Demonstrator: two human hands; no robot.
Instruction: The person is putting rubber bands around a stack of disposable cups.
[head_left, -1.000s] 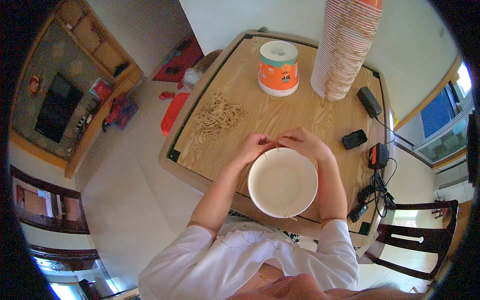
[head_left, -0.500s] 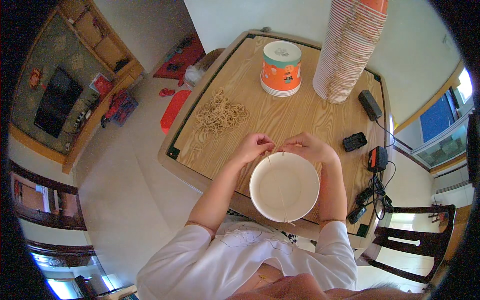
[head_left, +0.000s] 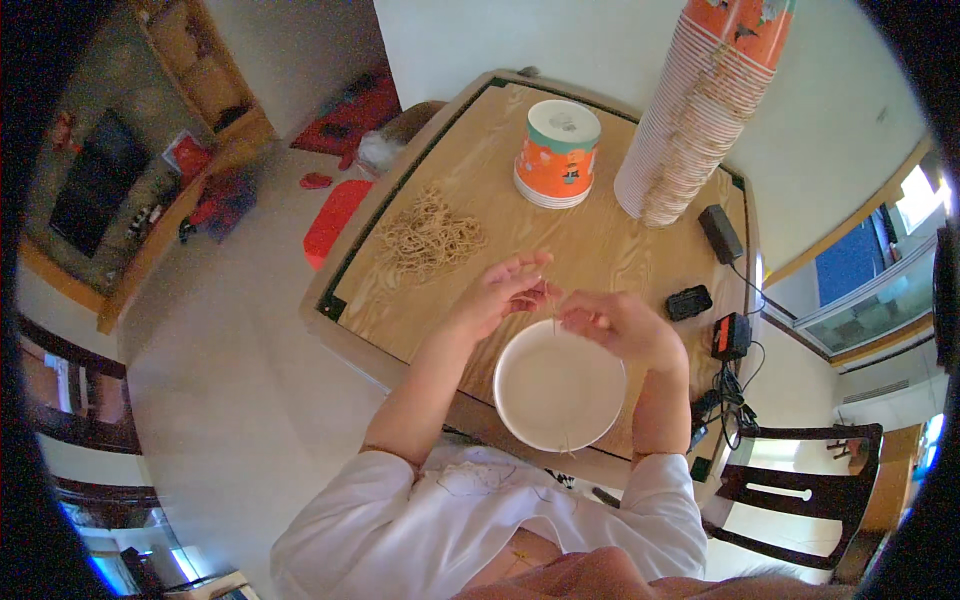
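A white paper tub (head_left: 558,388) stands mouth up at the table's near edge, in front of me. A thin tan string (head_left: 553,318) runs up from its far rim between my hands; a bit of string also shows at the near rim. My left hand (head_left: 508,292) is above the far left rim, its thumb and fingers pinching the string, the upper fingers stretched out. Over the far right rim, my right hand (head_left: 622,328) is curled with the string at its fingertips, slightly blurred.
A loose heap of tan strings (head_left: 430,235) lies on the wooden table (head_left: 500,130). Behind it sit a short stack of upturned orange tubs (head_left: 556,172) and a tall leaning stack of tubs (head_left: 690,130). Black adapters (head_left: 720,233) and cables line the right side, near a dark chair (head_left: 790,490).
My hands have lifted a little off the far rim and opened somewhat, the right one moving right. The view has shifted slightly; the tub stays in front of me.
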